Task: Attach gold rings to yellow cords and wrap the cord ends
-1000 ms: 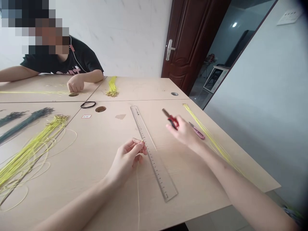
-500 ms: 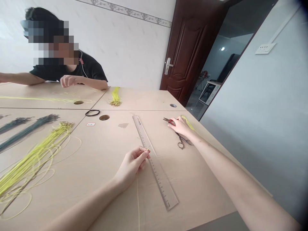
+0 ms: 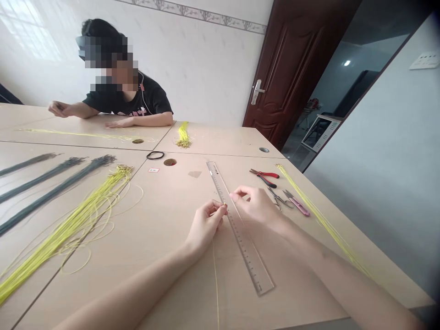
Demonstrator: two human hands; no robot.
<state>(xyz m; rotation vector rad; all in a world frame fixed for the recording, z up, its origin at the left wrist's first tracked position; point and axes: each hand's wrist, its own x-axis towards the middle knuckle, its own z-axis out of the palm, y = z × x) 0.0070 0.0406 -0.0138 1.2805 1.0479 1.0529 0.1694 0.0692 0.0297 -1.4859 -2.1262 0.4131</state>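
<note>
A thin yellow cord [image 3: 216, 284] is at the left edge of a long, clear plastic ruler [image 3: 245, 243] that lies aslant on a pale wood-grain desk [image 3: 165, 275]. The wearer's left hand [image 3: 206, 224] pinches the cord between thumb and forefinger, with a short tip poking out above; the rest trails toward the wearer, left of the ruler. The right hand [image 3: 256, 206] is over the ruler's right edge, fingers half curled, thumb and forefinger close together; whether they hold anything small, I cannot tell.

The cord looks limp, so a firm pinch close to its tip should steady it best. Keeping the right hand's fingertips light and the trailing length loose would probably avoid tugging the cord or nudging the ruler.

Right of the ruler are pliers with red and black handles [image 3: 271, 174], silver metal scissors [image 3: 277, 198], pink-handled snips [image 3: 301, 208] and, farther out, a slim bundle of yellow cords [image 3: 311, 201]. Well left of the ruler lie a thick, looping yellow bundle [image 3: 79, 217] and dark grey-green bundles [image 3: 68, 184]. Beyond the ruler's far end, to the left, sits a person in a black T-shirt [image 3: 156, 96].
</note>
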